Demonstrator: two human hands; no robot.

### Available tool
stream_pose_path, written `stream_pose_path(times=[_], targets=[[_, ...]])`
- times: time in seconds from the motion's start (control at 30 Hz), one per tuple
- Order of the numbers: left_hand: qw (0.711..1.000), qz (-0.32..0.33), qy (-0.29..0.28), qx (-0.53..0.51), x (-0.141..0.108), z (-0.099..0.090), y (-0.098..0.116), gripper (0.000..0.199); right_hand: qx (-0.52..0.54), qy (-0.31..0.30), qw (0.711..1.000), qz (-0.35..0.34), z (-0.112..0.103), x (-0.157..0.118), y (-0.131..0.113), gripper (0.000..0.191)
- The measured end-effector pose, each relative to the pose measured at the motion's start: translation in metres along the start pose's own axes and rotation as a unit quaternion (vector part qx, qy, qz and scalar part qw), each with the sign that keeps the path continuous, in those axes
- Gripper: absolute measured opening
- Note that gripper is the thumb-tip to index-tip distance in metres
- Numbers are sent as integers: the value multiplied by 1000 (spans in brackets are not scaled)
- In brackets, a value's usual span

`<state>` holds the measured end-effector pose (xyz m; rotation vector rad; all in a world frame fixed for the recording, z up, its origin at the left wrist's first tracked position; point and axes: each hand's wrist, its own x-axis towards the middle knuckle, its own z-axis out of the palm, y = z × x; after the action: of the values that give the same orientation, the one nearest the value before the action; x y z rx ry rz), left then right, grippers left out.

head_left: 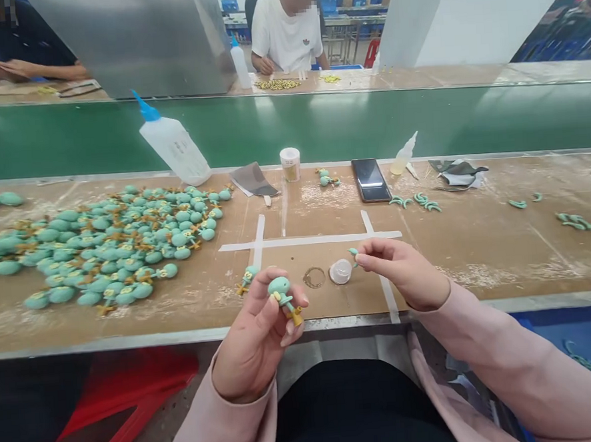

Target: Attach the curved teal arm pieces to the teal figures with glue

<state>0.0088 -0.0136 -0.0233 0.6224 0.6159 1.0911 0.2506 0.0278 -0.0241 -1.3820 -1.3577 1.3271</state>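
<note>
My left hand (pixel 262 330) is closed round a small green figurine (pixel 280 290) with yellow-brown feet, held above the table's front edge. Between thumb and fingertips, my right hand (pixel 403 268) pinches a small curved green piece (pixel 353 253). Just left of that piece a round white lid-like dish (pixel 341 271) lies on the table, with a brownish ring mark (pixel 314 278) beside it. Another green figurine (pixel 249 277) lies behind my left hand, partly covered by it.
A large pile of green figurines (pixel 127 244) spreads over the left. Along the back stand a blue-tipped bottle (pixel 175 148), a white jar (pixel 291 164), a phone (pixel 372 180) and a small glue bottle (pixel 404 155). Curved green pieces (pixel 427 201) lie right. A person (pixel 289 34) sits opposite.
</note>
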Motion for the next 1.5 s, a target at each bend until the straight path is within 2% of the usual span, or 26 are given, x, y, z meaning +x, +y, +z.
stream_pose_path(times=[0.33,0.57,0.73,1.07,1.5], targets=[[992,51,9,112,0,-6,-13,26,-64,11,998,5,7,13,-2,35],[989,78,4,122,-5,-10,-13,25,-98,18,995,2,8,13,-4,39],[987,97,-10,129,-5,-13,-14,22,-95,18,995,8,7,14,-5,34],[989,81,9,120,-2,-12,-17,23,-107,14,994,-6,6,16,-1,28],[990,72,-29,120,-2,-14,-20,19,-104,8,995,-5,4,16,2,27]])
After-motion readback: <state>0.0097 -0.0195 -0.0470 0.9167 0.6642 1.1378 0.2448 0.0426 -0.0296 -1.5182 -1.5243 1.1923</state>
